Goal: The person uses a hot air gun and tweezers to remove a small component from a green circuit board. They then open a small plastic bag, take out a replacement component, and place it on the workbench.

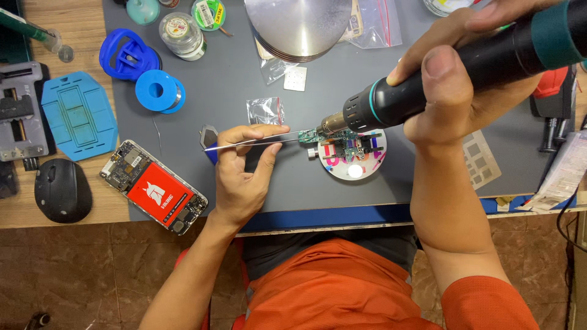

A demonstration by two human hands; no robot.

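Left hand (244,177): fingers pinched shut on tweezers (257,142), tips at circuit board (342,142) | right hand (465,79): fingers wrapped tight around black hot-air handpiece (428,79), nozzle just above board | board clamped on round white holder (354,166), grey mat (232,91) on table | opened phone (153,186) well left of board.

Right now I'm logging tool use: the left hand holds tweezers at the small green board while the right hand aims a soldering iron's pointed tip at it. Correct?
Not quite. The head view shows the right hand holding a black hot air gun with a round metal nozzle, not a pointed soldering iron. The left hand does hold tweezers at the small green board.
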